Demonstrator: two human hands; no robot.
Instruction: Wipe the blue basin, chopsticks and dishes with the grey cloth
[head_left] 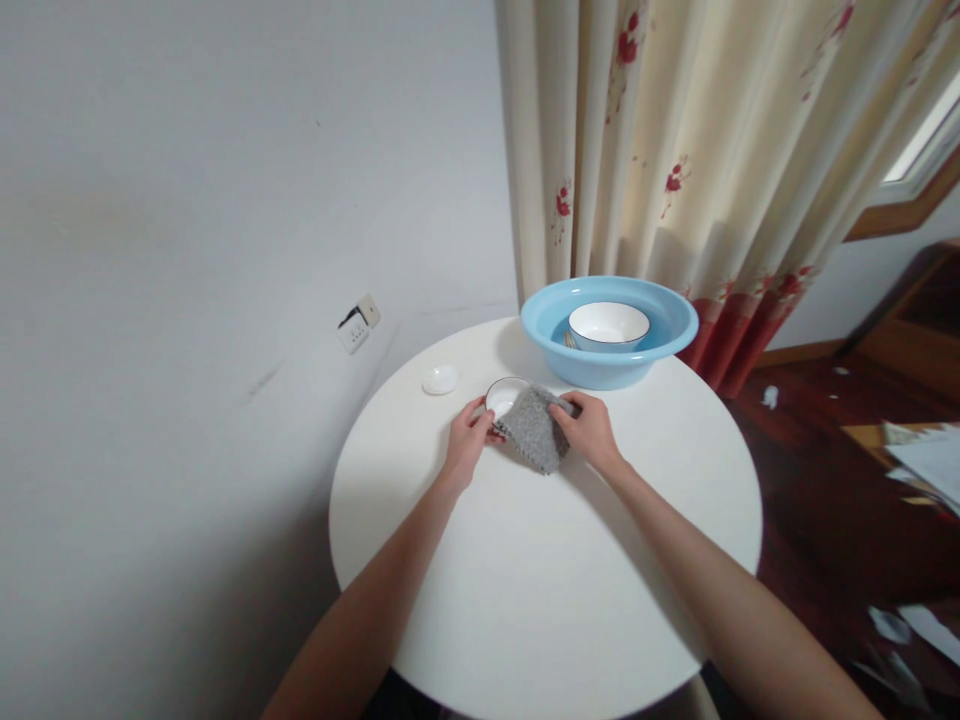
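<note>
Grips small round white dark-rimmed bowl (504,393) at its left edge with left hand (468,438). Pinches grey textured fabric cloth (534,425) in right hand (591,428), covering bowl's right side. Holds both over round white table (555,570), with hands near each other but apart; cannot tell bowl-to-table contact. Note small shallow white dish (440,380) at left and round light-blue plastic basin (600,374) beyond right hand, containing larger white dark-rimmed bowl (609,325).
</note>
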